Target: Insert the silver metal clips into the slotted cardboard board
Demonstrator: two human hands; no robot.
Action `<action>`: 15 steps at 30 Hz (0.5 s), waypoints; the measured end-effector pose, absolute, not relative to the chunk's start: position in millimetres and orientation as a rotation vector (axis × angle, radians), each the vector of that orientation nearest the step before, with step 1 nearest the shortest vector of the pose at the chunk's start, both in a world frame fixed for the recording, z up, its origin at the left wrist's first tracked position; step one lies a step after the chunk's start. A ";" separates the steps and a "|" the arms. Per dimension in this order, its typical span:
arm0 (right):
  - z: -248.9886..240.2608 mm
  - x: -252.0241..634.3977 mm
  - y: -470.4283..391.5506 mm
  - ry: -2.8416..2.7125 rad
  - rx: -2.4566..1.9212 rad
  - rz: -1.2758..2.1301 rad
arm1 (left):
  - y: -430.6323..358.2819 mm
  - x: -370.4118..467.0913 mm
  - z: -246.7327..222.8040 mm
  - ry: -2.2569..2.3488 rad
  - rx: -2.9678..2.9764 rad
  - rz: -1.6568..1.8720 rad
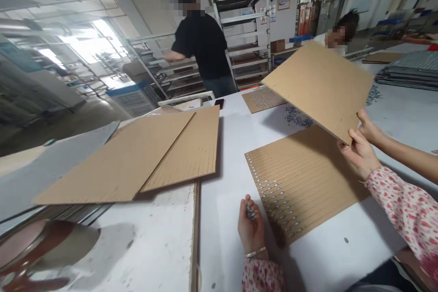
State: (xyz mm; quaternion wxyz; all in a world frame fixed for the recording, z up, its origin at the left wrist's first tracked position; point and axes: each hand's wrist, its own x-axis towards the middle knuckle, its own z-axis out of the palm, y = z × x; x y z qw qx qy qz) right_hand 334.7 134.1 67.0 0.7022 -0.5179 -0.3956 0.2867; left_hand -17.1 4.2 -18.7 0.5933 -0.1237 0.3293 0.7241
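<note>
My right hand (359,153), in a pink-patterned sleeve, pinches the near corner of a cardboard sheet (320,84), which is raised and tilted over the table. A co-worker's bare hand (369,127) touches the same sheet beside mine. My left hand (251,223) is cupped, fingers curled around several small silvery metal pieces (251,211). Just right of it lies a grooved cardboard sheet (318,178), with rows of similar metal pieces (273,189) set along its left side. Behind that sheet is a loose pile of metal pieces (297,116), partly under the raised sheet.
Two cardboard sheets (137,155) overlap on the left. A reddish-brown mug-like container (44,251) stands at the lower left. Beyond lie another filled sheet (262,99) and a phone (219,103). A person in black (205,45) stands by a shelf rack (244,36); grey panels (410,70) are stacked right.
</note>
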 end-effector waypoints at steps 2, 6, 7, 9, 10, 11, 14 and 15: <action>54.4 341.2 125.1 -0.649 -1.105 0.741 | 4.0 -16.2 -17.8 0.781 -0.270 1.688; 47.0 380.3 120.3 -0.231 -0.964 0.719 | 3.5 -12.4 -18.6 0.829 -0.221 1.723; 45.7 392.1 121.0 -0.195 -0.958 0.692 | 3.3 -11.4 -19.4 0.840 -0.203 1.733; 42.8 413.8 122.0 -0.147 -0.964 0.651 | 3.2 -9.6 -21.0 0.854 -0.159 1.754; 41.6 422.6 121.5 -0.133 -0.973 0.633 | 3.3 -8.8 -21.5 0.857 -0.134 1.758; 41.0 429.1 119.9 -0.130 -0.987 0.623 | 3.4 -7.9 -21.7 0.857 -0.108 1.757; 41.9 427.5 106.4 -0.267 -1.028 0.650 | 4.4 -3.8 -20.0 0.842 -0.026 1.702; 41.9 417.9 99.8 -0.388 -1.024 0.668 | 5.1 -1.8 -19.0 0.835 -0.001 1.667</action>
